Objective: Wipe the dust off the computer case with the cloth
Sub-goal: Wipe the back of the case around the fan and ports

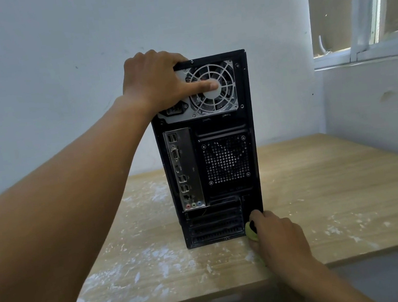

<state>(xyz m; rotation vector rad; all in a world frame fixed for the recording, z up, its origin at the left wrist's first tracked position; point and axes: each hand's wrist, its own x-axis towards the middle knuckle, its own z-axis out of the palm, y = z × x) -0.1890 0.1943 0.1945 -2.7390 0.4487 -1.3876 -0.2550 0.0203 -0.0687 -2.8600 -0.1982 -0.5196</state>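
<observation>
The black computer case [222, 127] stands upright near the middle of the wooden tabletop [339, 195], its rear panel facing the camera. The left grip [157, 80] clasps the case's top left corner, fingers curled over the top edge and thumb [205, 86] lying across the power supply fan grille [226, 98]. The right grip [279, 236] clutches a yellow-green cloth [251, 233], pressing it against the case's lower right corner, just above the tabletop. White dusty smears [157, 259] mark the tabletop in front of and left of the case. A window [365, 12] is up to the case's right.
</observation>
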